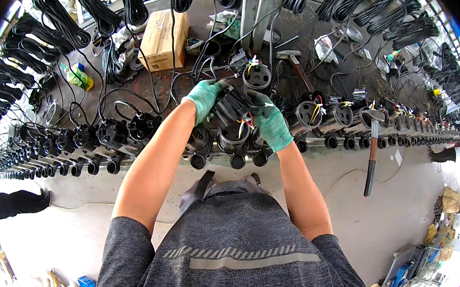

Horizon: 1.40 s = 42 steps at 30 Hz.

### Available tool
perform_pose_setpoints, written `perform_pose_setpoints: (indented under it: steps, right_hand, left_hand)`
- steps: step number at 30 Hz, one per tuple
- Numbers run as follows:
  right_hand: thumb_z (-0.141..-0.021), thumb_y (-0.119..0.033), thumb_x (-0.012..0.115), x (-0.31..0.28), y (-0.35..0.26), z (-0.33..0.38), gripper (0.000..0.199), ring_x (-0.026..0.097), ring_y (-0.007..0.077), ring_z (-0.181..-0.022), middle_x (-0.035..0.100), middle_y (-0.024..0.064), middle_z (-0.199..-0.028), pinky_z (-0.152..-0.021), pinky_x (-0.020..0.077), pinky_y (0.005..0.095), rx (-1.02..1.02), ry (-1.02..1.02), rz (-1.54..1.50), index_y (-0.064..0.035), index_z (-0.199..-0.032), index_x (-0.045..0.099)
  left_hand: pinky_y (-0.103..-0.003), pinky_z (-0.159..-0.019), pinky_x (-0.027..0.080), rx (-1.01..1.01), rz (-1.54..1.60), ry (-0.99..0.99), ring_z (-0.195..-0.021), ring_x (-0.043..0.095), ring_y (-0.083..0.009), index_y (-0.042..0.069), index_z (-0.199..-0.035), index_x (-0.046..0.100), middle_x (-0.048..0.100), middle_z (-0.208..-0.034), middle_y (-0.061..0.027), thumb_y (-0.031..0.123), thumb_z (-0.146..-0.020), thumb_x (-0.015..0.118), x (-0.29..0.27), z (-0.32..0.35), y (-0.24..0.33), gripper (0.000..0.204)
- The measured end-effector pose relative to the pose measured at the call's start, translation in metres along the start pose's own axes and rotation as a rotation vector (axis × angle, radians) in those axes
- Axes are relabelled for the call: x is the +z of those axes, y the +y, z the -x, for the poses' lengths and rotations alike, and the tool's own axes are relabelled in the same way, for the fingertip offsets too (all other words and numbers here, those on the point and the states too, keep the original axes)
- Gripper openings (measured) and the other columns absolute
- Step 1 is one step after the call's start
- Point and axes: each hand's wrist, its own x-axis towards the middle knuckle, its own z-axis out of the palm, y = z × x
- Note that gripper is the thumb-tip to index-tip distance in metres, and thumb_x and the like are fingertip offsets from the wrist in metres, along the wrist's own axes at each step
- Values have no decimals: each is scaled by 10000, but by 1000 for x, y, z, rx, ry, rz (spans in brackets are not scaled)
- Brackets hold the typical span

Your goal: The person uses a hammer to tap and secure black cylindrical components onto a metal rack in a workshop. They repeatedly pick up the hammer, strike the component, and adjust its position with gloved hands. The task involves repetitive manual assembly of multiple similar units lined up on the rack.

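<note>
Both my hands wear green gloves with dark fingertips. They hold a black ribbed cover [231, 105] between them, tilted over the row of pump-like cylinders. My left hand [205, 98] is closed on its left side, and my right hand [270, 120] grips its right side; some of the fingers are hidden. Just below the cover is an open metal cylinder [234, 141], with red and yellow wires at its top. Another round end piece [257, 77] with holes and coloured wires lies just beyond my right hand.
A cardboard box [166, 40] stands on the dark bench [133, 92]. One hammer [296, 68] lies on the bench; another hammer [371, 150] hangs over the front edge. Capped cylinders [112, 133] line the left; open ones [342, 115] line the right. Cable coils [135, 6] hang above.
</note>
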Motion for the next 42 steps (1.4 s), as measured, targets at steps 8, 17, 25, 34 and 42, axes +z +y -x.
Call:
perform_pose_setpoints:
  steps: [8,17,25,34,42]
  right_hand:
    - [-980,-217,707,-4,3,29,518,618,150,-1069,654,80,-1243,-906,528,282,-50,2,369,3,-1413,528]
    - [-924,-225,685,40,22,44,465,596,451,-1161,609,287,-1236,-1031,484,503,-403,112,1146,57,-1268,549]
    - [-944,-134,614,44,50,46,443,499,472,-1284,468,280,-1438,-1065,463,506,-348,132,1334,11,-1356,537]
    - [-958,-31,611,41,46,59,432,468,434,-1378,308,261,-1608,-1133,437,408,-228,129,993,-4,-1386,562]
    - [-1007,-28,574,1,25,88,362,601,213,-1260,539,170,-1481,-1044,483,305,100,106,495,8,-1367,592]
  left_hand:
    - [-358,-769,527,13,-445,130,-830,635,-150,-2,-1233,686,734,-1026,-55,335,-1057,591,-6,-3,6,392]
    - [-355,-775,493,17,-676,173,-794,567,-139,-12,-1167,710,701,-931,-36,341,-1061,586,-22,-10,0,389]
    - [-374,-860,488,213,-836,178,-854,569,-207,-39,-1191,660,716,-994,-114,314,-1067,562,-13,-10,-16,387]
    - [-529,-784,523,452,-1166,277,-909,658,-476,29,-1062,608,691,-918,-266,350,-1044,538,22,15,-21,329]
    - [-540,-719,516,510,-1219,268,-848,649,-475,45,-1032,605,686,-870,-235,337,-1032,565,31,37,-23,294]
